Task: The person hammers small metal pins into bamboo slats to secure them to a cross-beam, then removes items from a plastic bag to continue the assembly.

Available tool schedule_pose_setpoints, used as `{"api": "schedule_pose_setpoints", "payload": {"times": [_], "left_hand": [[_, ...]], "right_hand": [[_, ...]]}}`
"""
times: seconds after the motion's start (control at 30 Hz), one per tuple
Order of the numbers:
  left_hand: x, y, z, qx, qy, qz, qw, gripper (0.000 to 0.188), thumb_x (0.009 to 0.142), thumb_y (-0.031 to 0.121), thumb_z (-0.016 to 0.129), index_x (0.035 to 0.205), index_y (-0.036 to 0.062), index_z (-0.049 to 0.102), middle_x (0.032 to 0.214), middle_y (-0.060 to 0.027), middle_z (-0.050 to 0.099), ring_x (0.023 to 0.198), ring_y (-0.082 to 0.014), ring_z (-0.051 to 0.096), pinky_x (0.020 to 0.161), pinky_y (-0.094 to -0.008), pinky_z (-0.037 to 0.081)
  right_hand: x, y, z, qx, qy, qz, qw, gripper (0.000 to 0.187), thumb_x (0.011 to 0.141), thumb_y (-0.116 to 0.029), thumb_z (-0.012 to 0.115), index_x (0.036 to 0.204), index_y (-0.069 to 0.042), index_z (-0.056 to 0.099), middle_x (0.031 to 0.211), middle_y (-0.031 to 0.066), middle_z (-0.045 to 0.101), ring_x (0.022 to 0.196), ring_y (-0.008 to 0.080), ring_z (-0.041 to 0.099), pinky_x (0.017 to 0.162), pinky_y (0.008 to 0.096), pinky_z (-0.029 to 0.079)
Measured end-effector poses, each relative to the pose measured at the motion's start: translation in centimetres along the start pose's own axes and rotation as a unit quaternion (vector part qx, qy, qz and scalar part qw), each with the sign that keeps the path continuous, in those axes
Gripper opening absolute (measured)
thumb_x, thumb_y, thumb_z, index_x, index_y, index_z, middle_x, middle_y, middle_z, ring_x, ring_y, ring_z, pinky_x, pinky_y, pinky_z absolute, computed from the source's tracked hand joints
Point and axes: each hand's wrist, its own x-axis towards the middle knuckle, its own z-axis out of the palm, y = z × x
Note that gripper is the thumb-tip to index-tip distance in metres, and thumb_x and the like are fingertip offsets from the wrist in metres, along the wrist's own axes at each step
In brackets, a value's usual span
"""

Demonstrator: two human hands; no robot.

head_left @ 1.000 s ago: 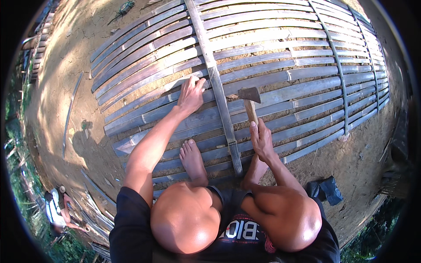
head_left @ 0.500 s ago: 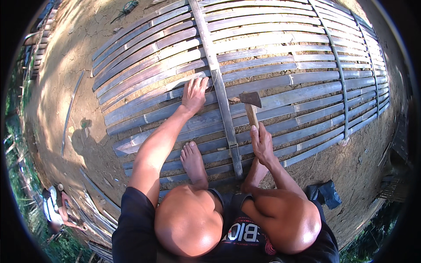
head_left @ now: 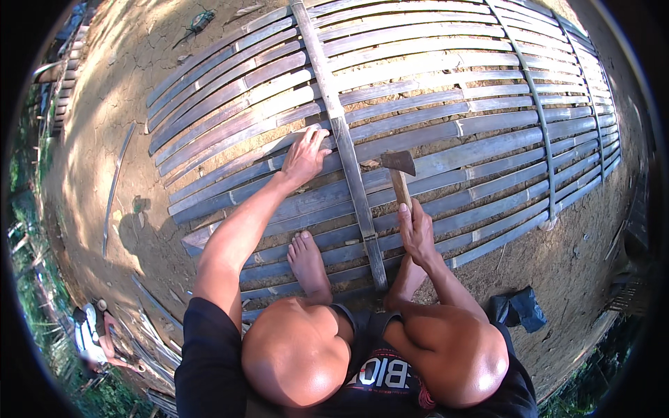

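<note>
A panel of split bamboo slats (head_left: pixel 488 125) lies in front of me on the ground, crossed by a long bamboo strip (head_left: pixel 352 171). My left hand (head_left: pixel 304 159) is on the slats just left of that crosspiece, palm down. Its fingers reach forward, with the thumb held apart, and I see nothing in them. In my right hand (head_left: pixel 418 233) is a hatchet (head_left: pixel 400 182), gripped by its wooden handle. The dark metal head is uppermost, over the slats to the right of the crosspiece. My bare foot (head_left: pixel 308 261) rests on the near slats between my arms.
Thin crosspieces (head_left: pixel 540 115) run over the panel's right side. A dark plastic bag (head_left: pixel 519 308) lies on the dirt at lower right. Loose bamboo strips (head_left: pixel 157 303) are on the ground at left. Another person (head_left: pixel 97 338) is at the lower left.
My left hand has drawn back slightly toward me and its thumb now stands away from the fingers. The right hand keeps the hatchet in nearly the same place.
</note>
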Motion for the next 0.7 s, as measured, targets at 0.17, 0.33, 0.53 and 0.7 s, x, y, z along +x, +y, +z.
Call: {"api": "schedule_pose_setpoints", "payload": {"times": [0.17,0.33,0.53,0.7], "left_hand": [[0.3,0.1,0.9,0.072,0.015,-0.005,0.997,0.033,0.090,0.012,0.063,0.121,0.0012,0.057,0.116,-0.0206,0.063,0.111,-0.0382,0.059,0.095,-0.0470,0.049],[0.5,-0.1,0.7,0.084,0.032,0.006,0.996,0.032,0.091,0.010,0.061,0.121,0.0004,0.058,0.115,-0.0201,0.063,0.108,-0.0375,0.060,0.094,-0.0465,0.049],[0.6,0.3,-0.4,0.054,0.033,0.013,0.998,0.032,0.088,0.005,0.061,0.119,0.0004,0.058,0.108,-0.0203,0.062,0.098,-0.0385,0.060,0.087,-0.0483,0.049],[1.5,0.7,-1.2,-0.036,-0.005,-0.028,0.999,0.033,0.082,-0.003,0.063,0.114,0.0011,0.057,0.097,-0.0210,0.060,0.092,-0.0403,0.059,0.080,-0.0483,0.048]], "right_hand": [[0.1,-0.3,-0.3,0.003,-0.015,0.022,1.000,0.038,0.103,-0.036,0.047,0.114,-0.001,0.058,0.082,0.0312,0.063,0.079,0.0533,0.061,0.063,0.0555,0.048],[0.7,0.0,0.5,0.004,-0.052,-0.009,0.999,0.034,0.105,-0.031,0.044,0.113,0.001,0.053,0.075,0.0263,0.060,0.071,0.0473,0.060,0.062,0.0515,0.046],[4.0,0.0,1.5,-0.017,-0.067,-0.054,0.996,0.036,0.105,-0.033,0.045,0.111,0.000,0.054,0.075,0.0278,0.060,0.072,0.0489,0.060,0.061,0.0528,0.046],[7.5,0.4,2.0,-0.078,-0.067,-0.082,0.991,0.038,0.104,-0.037,0.046,0.109,-0.001,0.056,0.077,0.0302,0.061,0.075,0.0517,0.060,0.061,0.0550,0.046]]}}
